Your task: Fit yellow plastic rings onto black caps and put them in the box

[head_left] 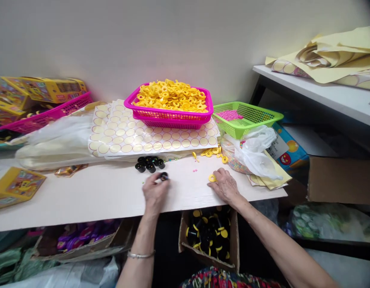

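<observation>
Between the thumb and fingers of my left hand is a small black cup, held just over the white table. My right hand rests on the table to the right, its fingertips closed on a yellow ring. Several more black cups stand in a cluster beyond my left hand. Two tiny pink beads lie on the table between my hands. Loose yellow rings are scattered beyond my right hand.
A pink basket heaped with yellow rings stands on sticker sheets. At right are a green basket with pink beads and a plastic bag. Below the table edge, a cardboard box holds black cups with yellow tops.
</observation>
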Demonstrator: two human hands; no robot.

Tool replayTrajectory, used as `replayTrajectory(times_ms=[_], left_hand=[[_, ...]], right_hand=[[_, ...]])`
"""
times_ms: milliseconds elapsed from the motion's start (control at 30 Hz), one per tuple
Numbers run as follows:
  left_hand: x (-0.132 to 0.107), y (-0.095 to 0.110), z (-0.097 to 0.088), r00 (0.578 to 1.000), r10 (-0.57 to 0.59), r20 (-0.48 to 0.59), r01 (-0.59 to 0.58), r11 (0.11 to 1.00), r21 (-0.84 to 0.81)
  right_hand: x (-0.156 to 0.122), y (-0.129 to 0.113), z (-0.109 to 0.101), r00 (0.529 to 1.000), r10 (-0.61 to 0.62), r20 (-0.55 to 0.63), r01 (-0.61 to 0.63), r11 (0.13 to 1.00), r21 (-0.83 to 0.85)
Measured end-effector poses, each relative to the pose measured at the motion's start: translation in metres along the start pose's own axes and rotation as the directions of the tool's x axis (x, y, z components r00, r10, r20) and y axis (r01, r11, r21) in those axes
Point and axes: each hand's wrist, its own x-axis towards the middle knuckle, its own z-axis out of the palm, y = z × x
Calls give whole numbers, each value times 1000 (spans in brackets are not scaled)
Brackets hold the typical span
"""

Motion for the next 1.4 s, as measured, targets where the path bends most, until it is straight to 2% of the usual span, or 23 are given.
replayTrajectory(times_ms=[100,200,367,500,633,767,867,933,1067,1400], left_hand=[[-34,18,27,970,78,230,-51,991,-121],[-52,26,45,935,137,326,-94,985,-145],[-54,27,51,931,165,325,-135,984,-112],[-54,25,51,926,161,340,-127,985,-119],[-55,25,52,930,130,343,-88,987,-136],[-55,26,51,917,158,366,-114,984,-141],[-55,25,52,913,178,367,-138,981,-133],[-55,25,52,910,194,367,-157,979,-127],[-56,24,53,896,232,379,-207,972,-108],[-56,27,51,886,242,395,-227,970,-86]], right_hand=[[5,-2,7,998,-42,47,45,996,-70],[5,0,9,997,-45,55,49,997,-64],[11,1,6,998,-33,61,36,998,-50],[31,-11,6,991,-130,42,133,989,-63],[57,-27,17,973,-213,93,220,972,-76],[70,-31,30,965,-231,123,245,962,-116],[66,-28,28,966,-237,107,245,967,-73],[58,-27,22,961,-266,72,264,964,31],[39,-29,10,913,-409,17,396,894,211],[31,-41,1,827,-548,122,551,835,16]])
